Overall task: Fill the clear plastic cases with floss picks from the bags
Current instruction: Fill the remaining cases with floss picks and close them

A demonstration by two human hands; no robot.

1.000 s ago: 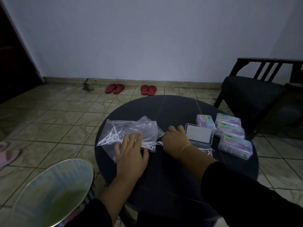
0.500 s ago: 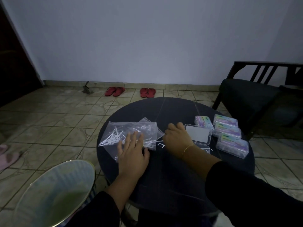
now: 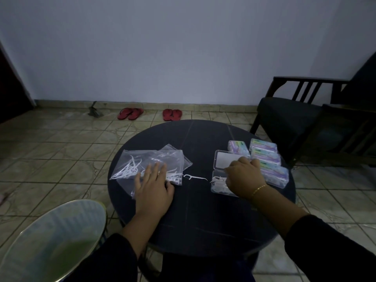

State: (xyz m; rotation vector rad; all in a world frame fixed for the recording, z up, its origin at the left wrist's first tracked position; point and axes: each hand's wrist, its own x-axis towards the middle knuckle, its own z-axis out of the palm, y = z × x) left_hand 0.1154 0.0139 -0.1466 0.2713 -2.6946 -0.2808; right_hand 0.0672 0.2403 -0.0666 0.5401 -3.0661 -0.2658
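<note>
Clear zip bags (image 3: 142,161) with white floss picks lie on the left of the round dark table (image 3: 199,216). My left hand (image 3: 153,190) rests flat on the near edge of the bags, fingers spread. An open clear case (image 3: 218,183) sits right of centre, its lid (image 3: 225,159) folded back and several picks inside. My right hand (image 3: 244,177) hovers curled over the case; whether it still holds picks is hidden. One loose floss pick (image 3: 194,177) lies on the table between the bags and the case.
Several closed, filled cases with coloured labels (image 3: 266,157) are lined up at the table's right. A dark chair (image 3: 301,119) stands to the right. Two pairs of red sandals (image 3: 150,113) lie by the wall. A pale round stool (image 3: 53,239) is at lower left.
My right hand has moved right from the mouth of the bags to over the open case. A loose pick now lies on the table. My left hand has stayed on the bags.
</note>
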